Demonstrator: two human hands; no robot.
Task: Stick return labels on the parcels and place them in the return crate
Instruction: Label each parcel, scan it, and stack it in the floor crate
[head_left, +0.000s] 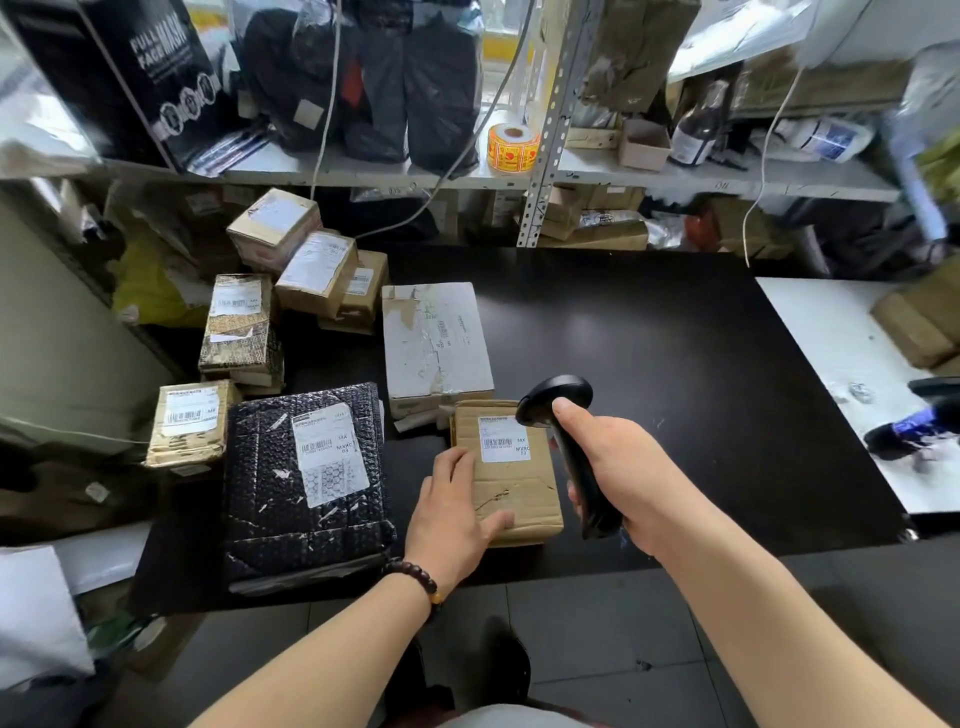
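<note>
As the right hand (621, 467) grips a black handheld scanner (570, 451), the flat left hand (454, 514) steadies a creased, white-labelled brown cardboard parcel (519, 499) lying lengthwise away from the person.

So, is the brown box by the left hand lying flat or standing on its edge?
Flat. The box lies on the black table, its label facing up, and the left hand rests on it.

A black worktable (675, 338) stands before perforated grey metal shelving (544, 156), daylight showing through from behind its upper shelf. Grey floor tiles (623, 649) run beneath; a white tabletop (821, 353) adjoins at right, a pale wall (62, 338) at left.
</note>
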